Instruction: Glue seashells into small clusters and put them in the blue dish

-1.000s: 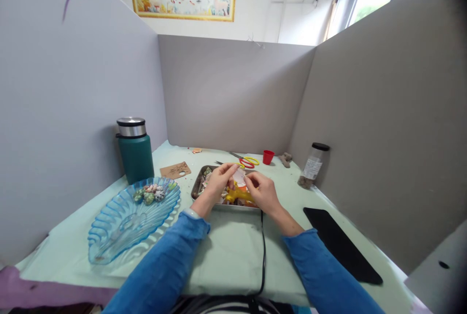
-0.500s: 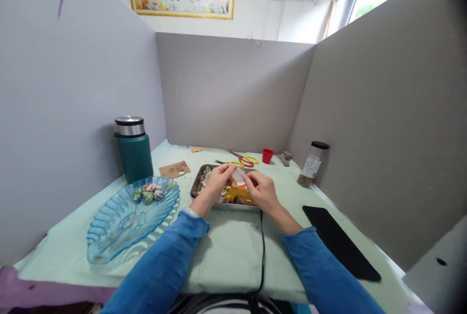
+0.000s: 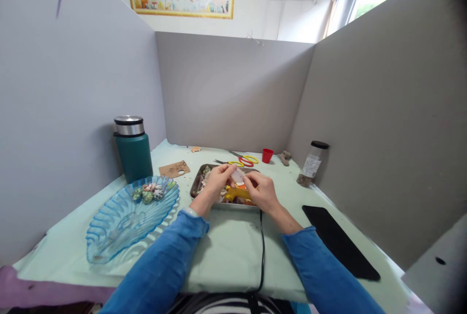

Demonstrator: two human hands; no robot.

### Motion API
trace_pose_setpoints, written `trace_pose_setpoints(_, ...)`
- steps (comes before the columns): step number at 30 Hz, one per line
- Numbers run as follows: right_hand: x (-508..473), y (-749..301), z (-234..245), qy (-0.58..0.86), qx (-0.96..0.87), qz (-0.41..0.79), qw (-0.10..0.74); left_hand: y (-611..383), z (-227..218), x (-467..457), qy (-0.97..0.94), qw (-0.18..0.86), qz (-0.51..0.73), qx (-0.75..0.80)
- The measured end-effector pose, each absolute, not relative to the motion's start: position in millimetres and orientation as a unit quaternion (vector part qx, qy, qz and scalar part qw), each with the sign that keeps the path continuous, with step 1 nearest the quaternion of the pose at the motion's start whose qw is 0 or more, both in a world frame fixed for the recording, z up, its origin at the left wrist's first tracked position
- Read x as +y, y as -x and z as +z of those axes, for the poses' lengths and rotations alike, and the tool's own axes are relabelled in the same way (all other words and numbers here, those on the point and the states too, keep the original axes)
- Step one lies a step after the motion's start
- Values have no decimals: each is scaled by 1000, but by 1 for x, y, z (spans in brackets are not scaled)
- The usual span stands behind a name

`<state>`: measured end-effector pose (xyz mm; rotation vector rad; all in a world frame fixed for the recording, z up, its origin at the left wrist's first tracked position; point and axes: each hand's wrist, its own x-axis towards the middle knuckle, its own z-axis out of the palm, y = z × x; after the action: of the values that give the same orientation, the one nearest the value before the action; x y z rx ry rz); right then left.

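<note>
Both my hands meet over a metal tray [image 3: 196,183] of mixed shells. My left hand [image 3: 218,181] and my right hand [image 3: 261,190] pinch a small pale, flat shell [image 3: 238,176] between their fingertips. Under my right hand a yellow glue gun [image 3: 236,193] lies in the tray, its black cord [image 3: 262,251] running toward me over the front edge of the table. Most of the tray's contents are hidden by my hands.
A blue glass shell-shaped dish [image 3: 126,219] with several shells sits at the left, a green flask [image 3: 133,149] behind it. Scissors [image 3: 245,161], a red cup [image 3: 268,155], a jar [image 3: 313,164], a cardboard tag [image 3: 175,169] and a black mat [image 3: 337,241] lie around. Grey partitions enclose the table.
My hands stay together over the tray with the pale shell; my right-hand fingers shift slightly on it. The view has tipped a little.
</note>
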<state>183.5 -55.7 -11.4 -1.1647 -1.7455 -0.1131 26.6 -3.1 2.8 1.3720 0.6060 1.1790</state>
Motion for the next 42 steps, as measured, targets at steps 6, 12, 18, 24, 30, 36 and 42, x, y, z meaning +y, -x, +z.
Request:
trace_pose_setpoints(6,-56,-184,-12,480,-723,-49,496,-26,2,-2,-591,573,504,259)
trace_pose_setpoints(12,-58,-182,-10,478,-725,-60,492,-26,3,-2,-596,569,504,258)
trace_pose_setpoints(18,-59,-182,-9,483,-721,-62,492,-27,3,-3,-589,576,505,258)
trace_pose_setpoints(24,-59,-183,-9,491,-713,-53,498,-27,2,-3,-581,592,499,249)
trace_pose_setpoints(30,-58,-184,-9,486,-722,-46,490,-27,2,-2,-575,598,502,246)
trace_pose_setpoints(36,-59,-184,-9,490,-721,-53,487,-27,2,-2,-578,595,501,247)
trace_pose_setpoints(42,-60,-184,-9,490,-722,-51,485,-27,4,-3,-585,589,499,249)
